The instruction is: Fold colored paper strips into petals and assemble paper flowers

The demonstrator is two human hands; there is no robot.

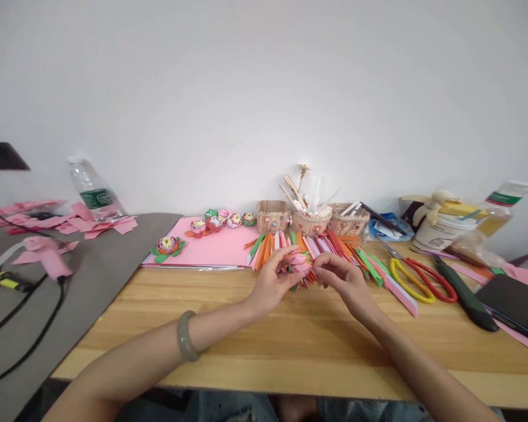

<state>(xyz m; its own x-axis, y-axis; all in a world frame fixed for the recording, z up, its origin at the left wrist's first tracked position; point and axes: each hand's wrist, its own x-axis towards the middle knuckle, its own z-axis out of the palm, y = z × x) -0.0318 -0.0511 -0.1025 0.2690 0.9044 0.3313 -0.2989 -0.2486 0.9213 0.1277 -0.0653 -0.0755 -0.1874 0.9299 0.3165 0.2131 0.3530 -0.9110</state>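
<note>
A small pink folded-paper flower (300, 262) with green and orange bits is held above the wooden table. Wrapped round its left side are the fingers of my left hand (270, 284), which wears a ring. My right hand (345, 281) has its fingers bent together at the flower's right edge; what lies between its fingertips is too small to make out. Just behind both hands spreads a pile of folded paper strips (270, 247) in orange, green, pink and red. Finished paper flowers (234, 220) stand on a pink sheet (215, 249) at the back left.
Three woven baskets (273, 217) line the wall, one with sticks. Scissors (411, 278), a green-handled tool (466, 296), a black phone-like slab (517, 302) and a paper cup (442, 231) are at right. On the grey surface at left lie a pink glue gun (48, 255) and cables.
</note>
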